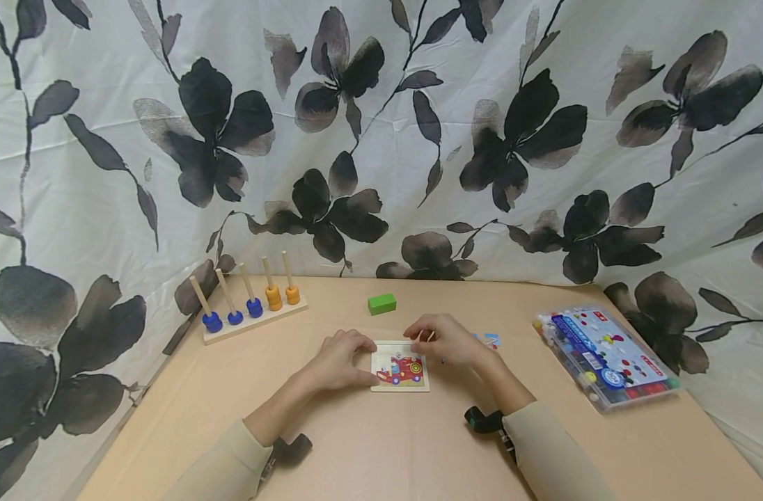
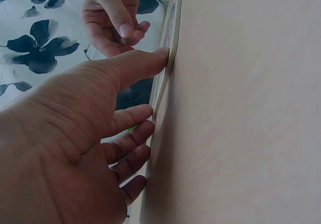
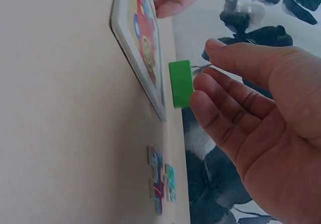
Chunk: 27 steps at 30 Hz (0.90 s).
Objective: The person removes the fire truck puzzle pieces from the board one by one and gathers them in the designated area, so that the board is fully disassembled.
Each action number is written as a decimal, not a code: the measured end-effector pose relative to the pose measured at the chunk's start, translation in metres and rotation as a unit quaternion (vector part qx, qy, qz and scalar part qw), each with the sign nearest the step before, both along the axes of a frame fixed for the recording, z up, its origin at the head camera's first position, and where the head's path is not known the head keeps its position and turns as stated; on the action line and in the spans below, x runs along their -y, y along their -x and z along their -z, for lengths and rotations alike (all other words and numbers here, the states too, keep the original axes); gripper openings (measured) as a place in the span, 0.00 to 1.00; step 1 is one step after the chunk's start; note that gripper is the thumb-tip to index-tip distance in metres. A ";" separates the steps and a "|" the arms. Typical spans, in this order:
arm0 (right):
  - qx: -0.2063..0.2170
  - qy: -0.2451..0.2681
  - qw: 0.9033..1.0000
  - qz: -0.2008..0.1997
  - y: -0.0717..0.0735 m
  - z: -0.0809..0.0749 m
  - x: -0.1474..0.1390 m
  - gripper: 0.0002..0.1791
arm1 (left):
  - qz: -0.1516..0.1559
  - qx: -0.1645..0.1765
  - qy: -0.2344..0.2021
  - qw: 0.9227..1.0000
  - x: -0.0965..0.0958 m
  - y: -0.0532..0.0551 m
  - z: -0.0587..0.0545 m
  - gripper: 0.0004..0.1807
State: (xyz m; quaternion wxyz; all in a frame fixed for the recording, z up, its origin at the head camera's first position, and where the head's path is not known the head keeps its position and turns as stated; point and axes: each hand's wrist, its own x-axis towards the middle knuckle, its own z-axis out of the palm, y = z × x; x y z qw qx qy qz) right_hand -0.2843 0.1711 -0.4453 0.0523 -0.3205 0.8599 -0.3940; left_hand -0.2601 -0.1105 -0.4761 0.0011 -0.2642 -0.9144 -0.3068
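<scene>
A small framed jigsaw puzzle point(image 1: 386, 355) with a red tractor picture lies in the middle of the table. My left hand point(image 1: 337, 362) holds it along its left side, the thumb on the frame near the front corner and the fingers by the far corner. Over the frame's far right corner hovers my right hand point(image 1: 447, 337), its fingers loosely bent. In the right wrist view, thumb and fingers point(image 3: 215, 116) stand apart, and nothing shows between them. Loose puzzle pieces point(image 3: 156, 179) lie on the table right of the frame, partly hidden behind the right hand in the head view.
Behind the puzzle sits a green block point(image 1: 382, 303). A wooden peg stand point(image 1: 271, 316) with blue and orange beads is at the back left. At the right lies a clear plastic case point(image 1: 607, 358) of colourful parts. Floral cloth point(image 1: 419, 139) hangs behind the table.
</scene>
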 end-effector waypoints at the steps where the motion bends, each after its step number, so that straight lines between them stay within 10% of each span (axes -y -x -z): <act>1: 0.001 -0.001 1.000 -0.002 0.000 0.001 0.001 0.14 | 0.000 0.002 -0.001 1.000 0.000 0.000 0.000 0.31; 27: 0.023 -0.071 0.997 -0.034 -0.005 0.013 0.022 0.13 | 0.003 0.001 -0.001 1.000 0.000 0.001 0.001 0.31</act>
